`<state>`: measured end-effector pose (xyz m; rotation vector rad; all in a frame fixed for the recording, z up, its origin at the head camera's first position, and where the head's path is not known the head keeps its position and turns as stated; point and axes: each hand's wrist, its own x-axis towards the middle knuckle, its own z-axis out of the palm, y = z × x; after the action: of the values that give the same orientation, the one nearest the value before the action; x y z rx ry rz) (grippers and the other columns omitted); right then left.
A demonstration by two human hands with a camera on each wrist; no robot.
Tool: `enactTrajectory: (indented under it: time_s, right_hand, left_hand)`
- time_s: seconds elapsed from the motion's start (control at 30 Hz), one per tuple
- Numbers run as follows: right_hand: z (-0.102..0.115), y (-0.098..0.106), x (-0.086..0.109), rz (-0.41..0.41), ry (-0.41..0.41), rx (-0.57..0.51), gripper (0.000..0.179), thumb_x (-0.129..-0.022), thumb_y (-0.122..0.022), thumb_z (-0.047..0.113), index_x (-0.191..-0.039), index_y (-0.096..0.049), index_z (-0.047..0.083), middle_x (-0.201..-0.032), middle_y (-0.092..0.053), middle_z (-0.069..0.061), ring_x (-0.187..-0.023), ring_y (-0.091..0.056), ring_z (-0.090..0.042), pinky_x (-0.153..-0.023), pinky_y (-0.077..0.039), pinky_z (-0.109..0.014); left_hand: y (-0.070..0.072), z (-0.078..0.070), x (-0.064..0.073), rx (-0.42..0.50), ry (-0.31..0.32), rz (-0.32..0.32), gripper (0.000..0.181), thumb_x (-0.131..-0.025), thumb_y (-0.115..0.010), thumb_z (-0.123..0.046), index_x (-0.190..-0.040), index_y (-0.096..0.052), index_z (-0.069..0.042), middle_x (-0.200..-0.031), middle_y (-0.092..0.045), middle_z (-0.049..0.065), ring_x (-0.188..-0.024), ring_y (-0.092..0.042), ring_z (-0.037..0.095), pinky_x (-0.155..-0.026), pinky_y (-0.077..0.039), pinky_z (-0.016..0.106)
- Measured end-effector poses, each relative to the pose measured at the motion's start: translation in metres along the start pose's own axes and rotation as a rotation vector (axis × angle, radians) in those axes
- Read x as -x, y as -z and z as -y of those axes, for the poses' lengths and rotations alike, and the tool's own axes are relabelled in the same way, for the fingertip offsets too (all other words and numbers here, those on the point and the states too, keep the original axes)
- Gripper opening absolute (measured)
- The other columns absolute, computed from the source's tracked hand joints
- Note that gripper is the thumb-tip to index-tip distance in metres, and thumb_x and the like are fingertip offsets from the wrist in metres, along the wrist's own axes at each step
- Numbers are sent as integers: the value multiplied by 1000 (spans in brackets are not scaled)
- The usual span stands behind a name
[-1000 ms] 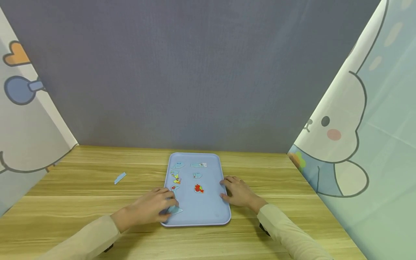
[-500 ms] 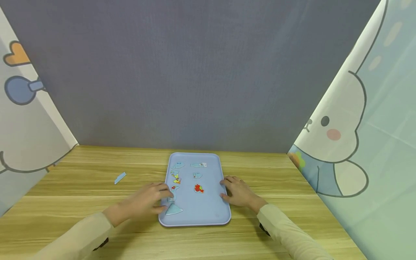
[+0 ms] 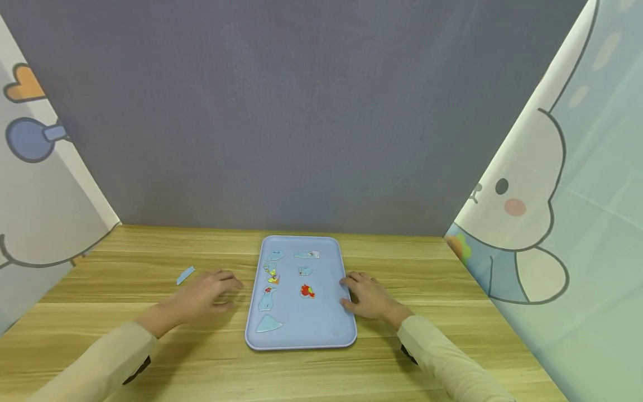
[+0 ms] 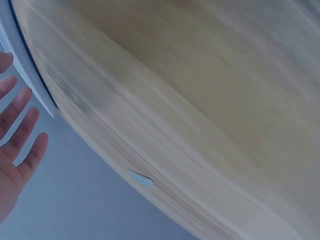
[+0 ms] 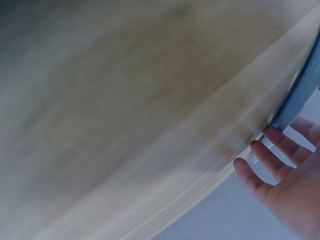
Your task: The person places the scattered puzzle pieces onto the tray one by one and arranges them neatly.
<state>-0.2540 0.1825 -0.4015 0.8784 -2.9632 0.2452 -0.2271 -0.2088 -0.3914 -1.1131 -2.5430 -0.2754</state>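
Observation:
My left hand [image 3: 201, 296] is over the wooden table, left of the tray, fingers loosely spread and holding nothing. Beyond it lies a light blue puzzle piece [image 3: 186, 275], which the left wrist view shows as a small flat piece [image 4: 142, 178]. The fingers of my right hand [image 3: 370, 297] rest at the right rim of the pale blue tray [image 3: 326, 324]. Inside the tray, along its left side, are a triangular piece [image 3: 269, 324], a piece with a red detail [image 3: 267, 301] and yellow-marked pieces [image 3: 272, 273]. A red bird piece [image 3: 307, 291] lies near the middle.
At the tray's far end are a bow-marked piece [image 3: 274, 255] and a light blue strip piece [image 3: 307, 255], with a small piece [image 3: 305, 271] nearer. A grey partition [image 3: 281, 123] stands behind the table [image 3: 412, 262]; cartoon-printed cloths hang on both sides.
My left hand has withdrawn leftward from the tray, uncovering the triangular piece and the red-marked piece. The right hand has stayed at the tray's right rim.

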Motion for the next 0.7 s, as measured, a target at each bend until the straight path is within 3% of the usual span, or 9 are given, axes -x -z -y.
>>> enactTrajectory:
  time_s: [0.13,0.3,0.5,0.7]
  right_hand:
    - [-1,0,-1,-6,5,8,46,-87,-57,39,-121,-55,9,-127,-51,-10,-119,-47,-31,-92,-41,-57]
    - [-1,-1,-1,-11,3,7,46,-86,-57,39,-121,-55,9,-126,-51,-10,-118,-47,-30,-91,-42,-57]
    - [-1,-1,-2,-7,-2,5,47,-86,-58,39,-121,-54,8,-127,-51,-10,-118,-47,-31,-91,-41,-58]
    - [-1,-2,-2,-4,-10,2,47,-86,-58,39,-122,-54,9,-127,-51,-10,-119,-47,-31,-92,-41,-59]
  left_hand:
    - [1,10,7,-52,44,-18,33,-68,-76,-17,-99,-66,-11,-97,-64,0,-84,-62,19,-70,-52,37]
    - [4,19,17,-51,164,13,35,-69,-75,-20,-102,-65,-12,-100,-64,2,-91,-61,25,-76,-50,52]
    - [7,32,25,-68,208,-11,35,-70,-76,-18,-101,-65,-8,-96,-64,6,-83,-61,25,-71,-52,45]
    - [12,45,32,-102,274,0,36,-71,-75,-18,-103,-64,-5,-100,-64,12,-88,-61,32,-74,-51,50]
